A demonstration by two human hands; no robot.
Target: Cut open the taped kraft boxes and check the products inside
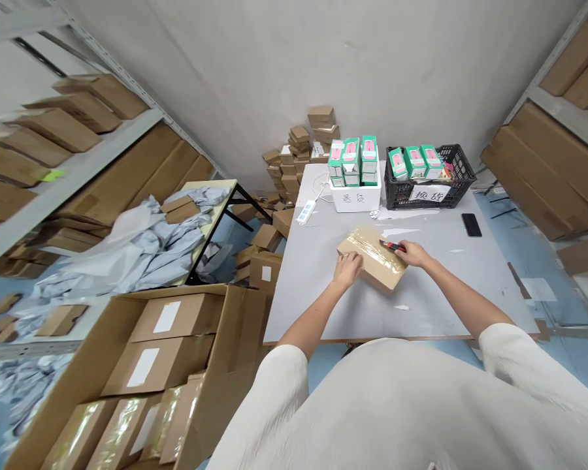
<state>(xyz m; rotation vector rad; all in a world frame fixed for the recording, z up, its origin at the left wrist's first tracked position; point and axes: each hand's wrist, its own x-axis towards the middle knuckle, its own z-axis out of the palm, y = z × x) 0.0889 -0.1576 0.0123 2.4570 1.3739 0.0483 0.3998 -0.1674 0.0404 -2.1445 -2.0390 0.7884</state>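
Note:
A brown cardboard box (377,256) with shiny clear tape across its top lies at an angle on the grey table (304,294). My left hand (347,269) rests on the box's left edge, its fingers bent over the top face. My right hand (413,253) is closed round a red and black cutter (392,246), at the right end of the box. The cutter points left, over the taped top. Whether its blade touches the tape is too small to tell.
Behind the box stand a white bin (357,199) and a black crate (424,195), both with green-and-white boxes. A phone (471,224) lies right, a power strip (306,212) left. A large open carton (242,326) of boxes stands left of the table; shelves flank both sides.

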